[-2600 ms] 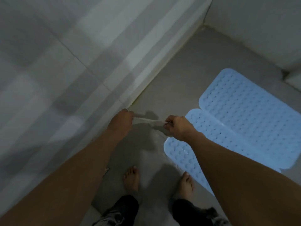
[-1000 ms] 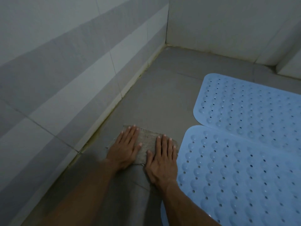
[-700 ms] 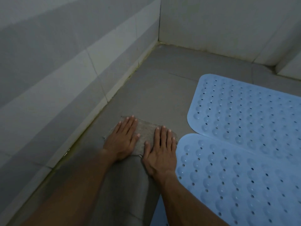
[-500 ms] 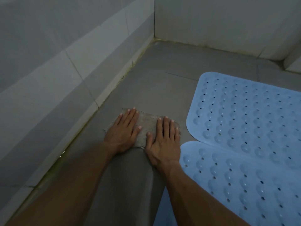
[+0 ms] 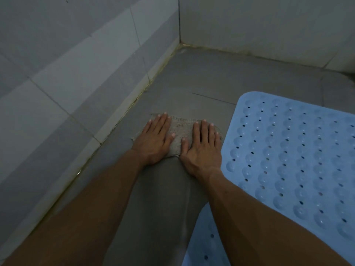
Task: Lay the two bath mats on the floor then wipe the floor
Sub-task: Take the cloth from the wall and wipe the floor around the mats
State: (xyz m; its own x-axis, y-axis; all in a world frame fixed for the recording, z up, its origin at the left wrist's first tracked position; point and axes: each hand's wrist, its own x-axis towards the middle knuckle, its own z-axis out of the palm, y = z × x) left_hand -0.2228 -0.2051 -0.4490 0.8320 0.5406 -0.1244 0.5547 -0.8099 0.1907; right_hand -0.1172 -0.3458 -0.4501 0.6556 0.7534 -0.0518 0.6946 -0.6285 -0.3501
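- Lower right of the frame: part of a second blue mat (image 5: 199,246) shows beneath the right forearm. It appears to run under or against the larger one, though the arm hides the join.
- Centre: the left hand (image 5: 153,139) and right hand (image 5: 202,148) both lie flat, fingers spread and palms down, pressing a cloth (image 5: 180,129) onto the grey floor (image 5: 221,77). Neither hand is closed around it; the hold is by downward pressure only.
- The cloth looks thin, coarse-woven and limp. It would likely bunch if pushed from one edge, so weight spread over its middle and corners suits it best.
- Right of centre: the perforated bath mat (image 5: 292,150) lies flat, its left edge just beside the right hand. It appears flexible and rubbery.
- Judgement: mats laid; wiping in hand.
- Upper left: the tiled wall (image 5: 76,73) meets the floor along a discoloured grout line running to the far corner.
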